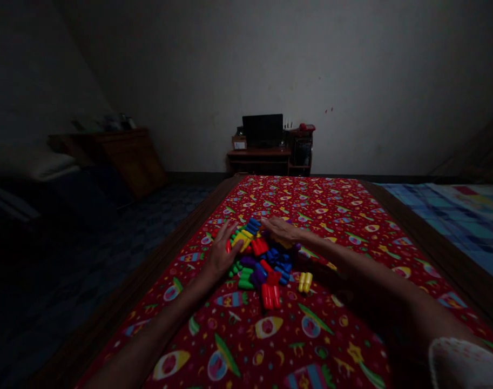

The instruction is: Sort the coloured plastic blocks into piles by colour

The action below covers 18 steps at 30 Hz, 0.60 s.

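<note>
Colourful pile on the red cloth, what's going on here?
A person's bare left hand, fingers spread, is at the left edge of a heap of shiny red, blue, green, yellow and purple blocks on a red printed cloth. Their right hand is over the heap's far right side; whether it grips anything is unclear. One yellow two-ridged block lies apart, near right.

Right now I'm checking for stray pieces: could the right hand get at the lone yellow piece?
Probably yes: the yellow piece lies apart from the pile, uncovered, and the right hand looks close by.
</note>
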{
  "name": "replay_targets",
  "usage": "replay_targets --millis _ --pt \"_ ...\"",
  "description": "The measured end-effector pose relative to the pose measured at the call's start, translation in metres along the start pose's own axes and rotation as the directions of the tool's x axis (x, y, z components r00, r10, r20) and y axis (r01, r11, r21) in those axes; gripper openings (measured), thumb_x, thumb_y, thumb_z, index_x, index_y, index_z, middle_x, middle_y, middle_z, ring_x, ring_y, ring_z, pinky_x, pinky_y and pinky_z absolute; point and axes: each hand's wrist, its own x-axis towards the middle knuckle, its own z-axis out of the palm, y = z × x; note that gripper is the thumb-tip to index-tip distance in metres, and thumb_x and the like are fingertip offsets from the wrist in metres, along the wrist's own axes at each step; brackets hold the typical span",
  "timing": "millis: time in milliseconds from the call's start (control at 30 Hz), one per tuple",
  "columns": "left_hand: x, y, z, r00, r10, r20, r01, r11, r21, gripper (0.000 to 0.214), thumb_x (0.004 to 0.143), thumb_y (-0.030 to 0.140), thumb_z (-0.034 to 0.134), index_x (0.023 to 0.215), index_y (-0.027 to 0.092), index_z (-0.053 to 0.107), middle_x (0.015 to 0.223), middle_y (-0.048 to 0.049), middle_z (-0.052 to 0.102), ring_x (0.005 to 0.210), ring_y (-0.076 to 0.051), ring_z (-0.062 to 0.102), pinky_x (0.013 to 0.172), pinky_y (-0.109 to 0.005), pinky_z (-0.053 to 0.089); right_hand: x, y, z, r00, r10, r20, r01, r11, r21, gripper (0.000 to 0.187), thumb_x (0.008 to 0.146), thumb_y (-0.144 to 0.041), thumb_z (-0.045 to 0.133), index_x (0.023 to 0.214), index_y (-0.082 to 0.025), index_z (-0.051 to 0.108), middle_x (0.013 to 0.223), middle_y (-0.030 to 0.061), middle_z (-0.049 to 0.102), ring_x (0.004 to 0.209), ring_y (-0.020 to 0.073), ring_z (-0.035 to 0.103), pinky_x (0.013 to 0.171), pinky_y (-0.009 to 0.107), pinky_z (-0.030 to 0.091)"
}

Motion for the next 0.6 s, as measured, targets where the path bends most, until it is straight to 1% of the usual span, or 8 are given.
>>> replay_targets --millis 67,167,233,300,400,500,533,600 --pt "0.017 0.001 0.005 0.999 -0.035 -0.024 0.034 0.999 -0.036 0.055 0.092 0.05 0.037 0.138 0.022 0.045 0.144 -0.0104 0.046 0.133 -0.027 0.042 0.11 -0.049 0.035 -0.024 -0.02 -0.001 0.999 -0.018 0.041 0.018 1.0 0.002 0.071 0.09 -0.07 0.021 0.091 -0.019 0.071 0.088 0.0057 0.07 0.083 0.0222 0.064 0.084 0.037 0.05" --pt "0.036 0.004 0.011 1.0 -0.017 0.026 0.019 0.997 -0.078 0.058 0.091 0.052 0.036 0.138 0.02 0.044 0.141 -0.011 0.049 0.132 -0.026 0.043 0.11 -0.047 0.035 -0.049 -0.035 -0.013 1.0 0.006 -0.019 -0.005 0.999 0.052 0.067 0.091 -0.066 0.023 0.1 -0.02 0.071 0.097 0.006 0.071 0.095 0.0242 0.063 0.088 0.037 0.048" --pt "0.042 0.004 0.011 0.997 0.017 0.077 -0.009 0.995 -0.099 0.058 0.091 0.051 0.034 0.138 0.018 0.044 0.14 -0.0113 0.05 0.132 -0.025 0.043 0.11 -0.046 0.035 -0.056 -0.03 -0.024 0.992 0.056 -0.117 -0.053 0.998 0.029 0.063 0.091 -0.066 0.028 0.1 -0.019 0.071 0.098 0.0065 0.071 0.1 0.0262 0.063 0.09 0.038 0.047" --pt "0.045 -0.001 0.009 0.997 0.026 0.071 -0.018 0.994 -0.104 0.056 0.093 0.049 0.029 0.137 0.018 0.045 0.141 -0.0109 0.05 0.133 -0.024 0.042 0.112 -0.045 0.031 -0.055 -0.015 -0.036 0.967 0.117 -0.227 -0.123 0.992 -0.016 0.063 0.09 -0.066 0.031 0.097 -0.018 0.071 0.098 0.0074 0.071 0.1 0.0277 0.062 0.091 0.04 0.046" --pt "0.043 -0.019 0.004 0.996 -0.085 0.023 0.086 0.995 -0.052 0.056 0.096 0.046 0.019 0.136 0.017 0.045 0.143 -0.0107 0.048 0.136 -0.023 0.038 0.115 -0.046 0.026 -0.047 0.012 -0.042 0.928 0.22 -0.301 -0.242 0.97 -0.035 0.064 0.089 -0.067 0.03 0.097 -0.017 0.069 0.103 0.0084 0.07 0.103 0.0281 0.061 0.094 0.042 0.044" --pt "0.035 -0.039 0.004 0.967 -0.244 0.077 0.242 0.969 0.039 0.059 0.096 0.042 0.016 0.135 0.012 0.046 0.142 -0.0155 0.049 0.136 -0.025 0.039 0.113 -0.049 0.027 -0.043 0.024 -0.028 0.932 0.283 -0.226 -0.29 0.957 0.003 0.069 0.089 -0.068 0.027 0.106 -0.015 0.066 0.112 0.011 0.068 0.109 0.028 0.058 0.098 0.045 0.042" --pt "0.032 -0.043 0.005 0.96 -0.261 0.104 0.257 0.965 0.053 0.059 0.095 0.042 0.015 0.135 0.011 0.046 0.14 -0.0166 0.05 0.135 -0.026 0.04 0.112 -0.049 0.028 -0.044 0.024 -0.019 0.941 0.275 -0.197 -0.275 0.961 0.025 0.072 0.089 -0.07 0.025 0.111 -0.014 0.065 0.116 0.0121 0.066 0.113 0.028 0.057 0.1 0.045 0.041" --pt "0.024 -0.046 0.009 0.965 -0.219 0.144 0.214 0.976 0.046 0.06 0.095 0.042 0.014 0.135 0.012 0.047 0.137 -0.0157 0.053 0.134 -0.025 0.042 0.111 -0.047 0.031 -0.046 0.019 0.001 0.96 0.23 -0.163 -0.218 0.972 0.087 0.078 0.088 -0.072 0.022 0.119 -0.014 0.062 0.125 0.0127 0.062 0.121 0.0271 0.053 0.105 0.045 0.037"
